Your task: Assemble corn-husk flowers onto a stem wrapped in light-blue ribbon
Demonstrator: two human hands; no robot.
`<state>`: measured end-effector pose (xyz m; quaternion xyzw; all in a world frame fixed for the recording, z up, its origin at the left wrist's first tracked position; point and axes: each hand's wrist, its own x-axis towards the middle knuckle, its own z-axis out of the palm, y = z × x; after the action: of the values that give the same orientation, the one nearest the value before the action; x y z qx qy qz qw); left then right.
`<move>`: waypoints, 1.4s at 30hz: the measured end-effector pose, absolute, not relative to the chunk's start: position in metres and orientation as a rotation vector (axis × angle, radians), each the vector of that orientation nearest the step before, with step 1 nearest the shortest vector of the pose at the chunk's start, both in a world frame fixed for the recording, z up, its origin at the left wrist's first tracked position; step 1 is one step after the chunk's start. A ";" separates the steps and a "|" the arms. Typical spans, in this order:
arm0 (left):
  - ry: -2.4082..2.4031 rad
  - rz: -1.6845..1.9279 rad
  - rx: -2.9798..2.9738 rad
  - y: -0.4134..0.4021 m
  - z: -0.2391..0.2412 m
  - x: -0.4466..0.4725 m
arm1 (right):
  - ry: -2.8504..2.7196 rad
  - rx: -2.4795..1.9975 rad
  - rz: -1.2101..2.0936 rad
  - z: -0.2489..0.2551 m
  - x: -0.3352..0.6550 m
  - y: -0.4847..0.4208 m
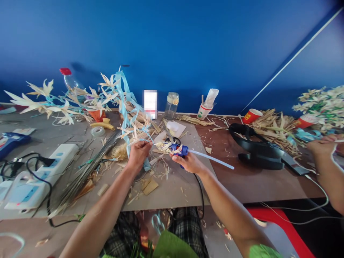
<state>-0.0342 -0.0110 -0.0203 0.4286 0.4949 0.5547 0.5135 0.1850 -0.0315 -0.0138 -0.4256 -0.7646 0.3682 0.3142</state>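
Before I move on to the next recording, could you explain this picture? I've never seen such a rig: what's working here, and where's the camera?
No machine shows here, only a person's two bare hands. The single picture comes from a camera worn on that person's head, looking forward and down. The right hand holds a blue glue gun, with a pale glue stick jutting from its back. The left hand appears to pinch a thin blue stem. On the table lie scissors, wires and a power strip. Another person's hand shows at far right.
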 end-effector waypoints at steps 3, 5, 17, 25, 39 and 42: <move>1.185 1.343 1.024 -0.011 -0.021 -0.034 | -2.040 -1.110 0.942 -0.014 0.183 -0.032; 1.187 1.341 1.033 -0.011 -0.021 -0.034 | -2.049 -1.099 0.934 -0.013 0.182 -0.033; 1.108 1.315 0.958 -0.010 -0.024 -0.035 | -2.047 -1.104 0.914 -0.010 0.180 -0.035; 1.092 1.324 0.960 -0.011 -0.023 -0.035 | -2.050 -1.115 0.890 -0.010 0.178 -0.036; 1.201 1.343 1.070 -0.015 -0.019 -0.033 | -2.022 -1.149 0.935 -0.013 0.175 -0.039; 1.205 1.342 1.066 -0.015 -0.018 -0.033 | -2.010 -1.165 0.928 -0.014 0.175 -0.039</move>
<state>-0.0332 -0.0147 -0.0184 0.4407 0.4981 0.5549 0.4998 0.1747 -0.0394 -0.0137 -0.4422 -0.7626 0.3520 0.3146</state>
